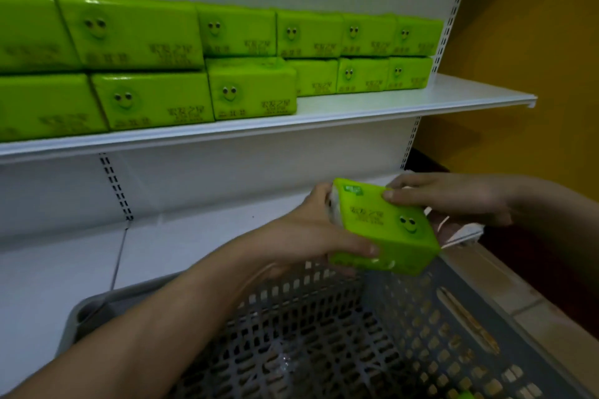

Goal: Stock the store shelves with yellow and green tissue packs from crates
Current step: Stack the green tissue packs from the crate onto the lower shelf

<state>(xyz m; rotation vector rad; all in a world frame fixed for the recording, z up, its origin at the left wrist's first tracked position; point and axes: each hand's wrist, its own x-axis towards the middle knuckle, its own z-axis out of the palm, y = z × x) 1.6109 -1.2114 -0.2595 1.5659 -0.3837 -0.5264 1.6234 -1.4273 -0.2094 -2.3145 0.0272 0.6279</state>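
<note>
Holding green tissue pack (385, 230) above grey crate (324, 334)

Left hand (311, 230) gripping from the near side, right hand (447, 194) pinching from above

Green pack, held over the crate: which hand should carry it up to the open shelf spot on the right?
Probably right. Both hands grip the green pack, but the right hand holds its upper far edge, nearer the bare shelf front; the left hand supports from below-left.
</note>
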